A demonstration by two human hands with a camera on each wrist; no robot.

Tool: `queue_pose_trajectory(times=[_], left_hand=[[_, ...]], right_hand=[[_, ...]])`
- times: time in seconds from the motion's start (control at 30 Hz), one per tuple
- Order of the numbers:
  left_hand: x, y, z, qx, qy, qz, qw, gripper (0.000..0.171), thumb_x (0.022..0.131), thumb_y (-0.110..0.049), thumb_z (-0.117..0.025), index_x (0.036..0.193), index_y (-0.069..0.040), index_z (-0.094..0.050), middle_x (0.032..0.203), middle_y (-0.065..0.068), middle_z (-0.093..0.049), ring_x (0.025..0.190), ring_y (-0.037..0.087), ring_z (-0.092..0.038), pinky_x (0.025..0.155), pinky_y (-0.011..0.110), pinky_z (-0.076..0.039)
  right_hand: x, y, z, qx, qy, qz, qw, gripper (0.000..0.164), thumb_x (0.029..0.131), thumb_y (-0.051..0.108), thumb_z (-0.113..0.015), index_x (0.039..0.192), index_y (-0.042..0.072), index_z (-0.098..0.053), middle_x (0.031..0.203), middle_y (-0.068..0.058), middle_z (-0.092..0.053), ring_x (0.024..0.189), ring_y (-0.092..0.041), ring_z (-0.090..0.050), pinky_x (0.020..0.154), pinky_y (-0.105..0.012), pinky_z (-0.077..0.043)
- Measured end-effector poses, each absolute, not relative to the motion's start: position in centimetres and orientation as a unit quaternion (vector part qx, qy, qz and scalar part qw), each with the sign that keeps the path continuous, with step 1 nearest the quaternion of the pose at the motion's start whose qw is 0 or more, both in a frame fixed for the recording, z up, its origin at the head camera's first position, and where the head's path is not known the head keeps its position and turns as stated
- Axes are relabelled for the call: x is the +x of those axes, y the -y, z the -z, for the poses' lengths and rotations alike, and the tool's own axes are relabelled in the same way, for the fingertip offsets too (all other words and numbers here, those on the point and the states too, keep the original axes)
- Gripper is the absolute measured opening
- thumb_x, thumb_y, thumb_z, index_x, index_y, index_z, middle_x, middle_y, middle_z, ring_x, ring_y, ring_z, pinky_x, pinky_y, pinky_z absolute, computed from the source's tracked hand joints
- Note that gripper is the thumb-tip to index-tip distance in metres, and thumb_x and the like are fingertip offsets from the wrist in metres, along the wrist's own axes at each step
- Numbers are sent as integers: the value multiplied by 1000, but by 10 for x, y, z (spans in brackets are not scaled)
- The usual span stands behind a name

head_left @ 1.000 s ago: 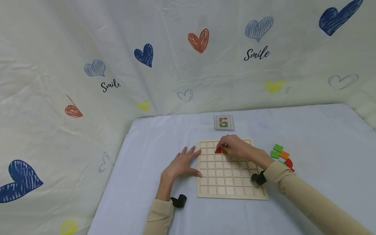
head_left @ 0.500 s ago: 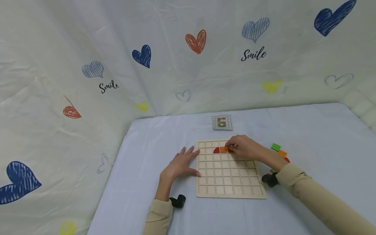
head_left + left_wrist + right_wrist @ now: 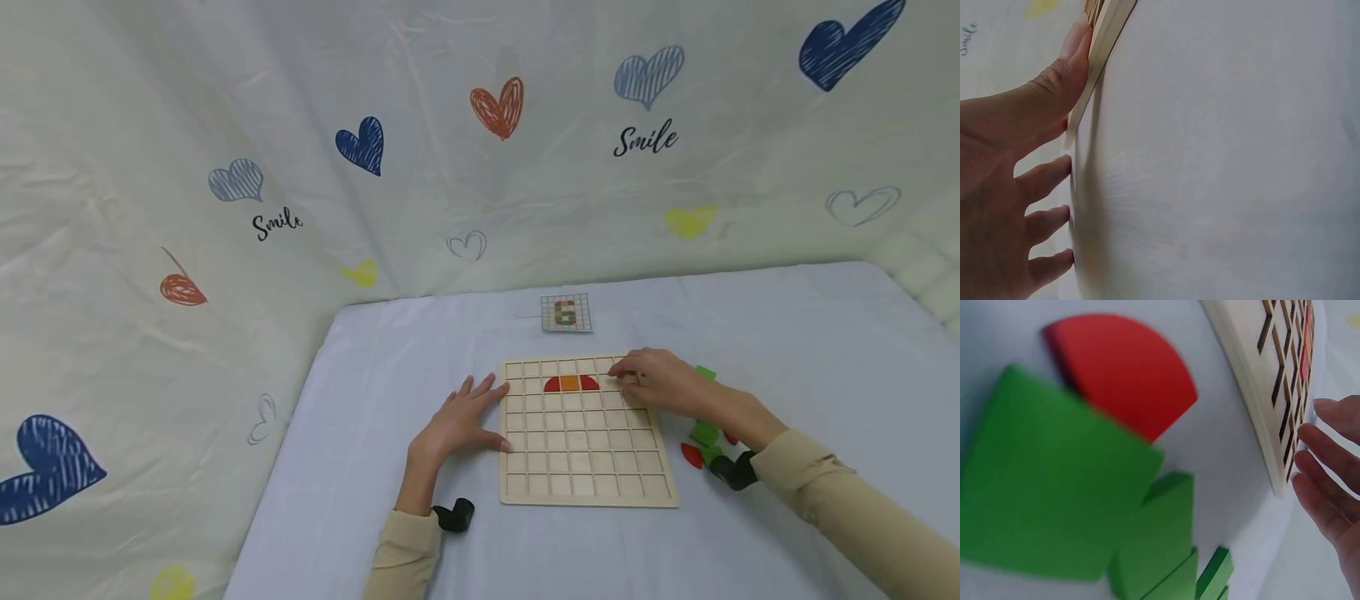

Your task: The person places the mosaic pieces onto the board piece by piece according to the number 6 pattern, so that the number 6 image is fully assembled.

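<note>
My left hand [image 3: 463, 418] lies with spread fingers at the left edge of a wooden grid board [image 3: 585, 442], its thumb and forefinger touching the frame. In the left wrist view the thumb [image 3: 1063, 78] presses against the board's side. Near the top of the grid, an orange square tile [image 3: 570, 382] sits between two red quarter-round tiles [image 3: 552, 384], one on each side. My right hand [image 3: 663, 383] is over the board's upper right edge. Its fingers are relaxed and apart in the right wrist view, with nothing visible between them.
Right of the board lie loose green square tiles [image 3: 1054, 481] and red quarter-round tiles [image 3: 1125, 372], partly hidden by my right arm in the head view. A small card [image 3: 566, 313] with a coloured grid pattern lies behind the board. A printed cloth [image 3: 420, 183] hangs beyond the table.
My right hand has moved right along the grid, away from the tiles, leaving a second red quarter-round tile beside the orange square. The left hand has stayed at the board's edge.
</note>
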State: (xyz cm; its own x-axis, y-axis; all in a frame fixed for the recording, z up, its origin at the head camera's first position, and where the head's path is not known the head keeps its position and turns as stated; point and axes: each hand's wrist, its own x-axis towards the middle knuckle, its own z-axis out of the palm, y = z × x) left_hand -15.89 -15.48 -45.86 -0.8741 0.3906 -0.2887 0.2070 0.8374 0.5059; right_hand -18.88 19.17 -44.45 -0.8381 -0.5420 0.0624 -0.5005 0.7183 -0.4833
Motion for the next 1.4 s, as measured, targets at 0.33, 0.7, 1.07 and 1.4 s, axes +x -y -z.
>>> queue_pose_trajectory(times=[0.33,0.7,1.07,1.4], left_hand=[[-160,155,459,159,-938,-234,198,100,77,-39,-90,161,-23,-39,172,4,-22,160,36,-8,129,58,-12],[-158,157,458,155,-937,-243,198,99,76,-39,-91,160,-24,-40,172,1,-23,161,35,-8,129,57,-11],[-159,157,461,156,-938,-242,194,98,77,-40,-90,160,-26,-40,172,1,-23,161,34,-8,129,57,-11],[-159,157,462,158,-939,-237,192,99,77,-40,-90,160,-25,-40,171,1,-23,161,34,-8,129,58,-12]], right_hand=[[-182,-228,451,-247,-943,222,34,23,86,1,-76,110,3,-77,107,-10,-75,103,-32,-64,87,-50,-58],[-175,-259,457,-246,-942,227,8,24,86,2,-77,110,3,-76,110,-12,-75,107,-36,-64,89,-54,-57],[-180,-279,465,-202,-955,216,-5,24,86,0,-77,109,-6,-73,106,-21,-71,93,-33,-65,79,-50,-61],[-183,-283,467,-155,-965,213,3,28,84,7,-81,102,-12,-72,94,-21,-66,83,-31,-62,74,-48,-61]])
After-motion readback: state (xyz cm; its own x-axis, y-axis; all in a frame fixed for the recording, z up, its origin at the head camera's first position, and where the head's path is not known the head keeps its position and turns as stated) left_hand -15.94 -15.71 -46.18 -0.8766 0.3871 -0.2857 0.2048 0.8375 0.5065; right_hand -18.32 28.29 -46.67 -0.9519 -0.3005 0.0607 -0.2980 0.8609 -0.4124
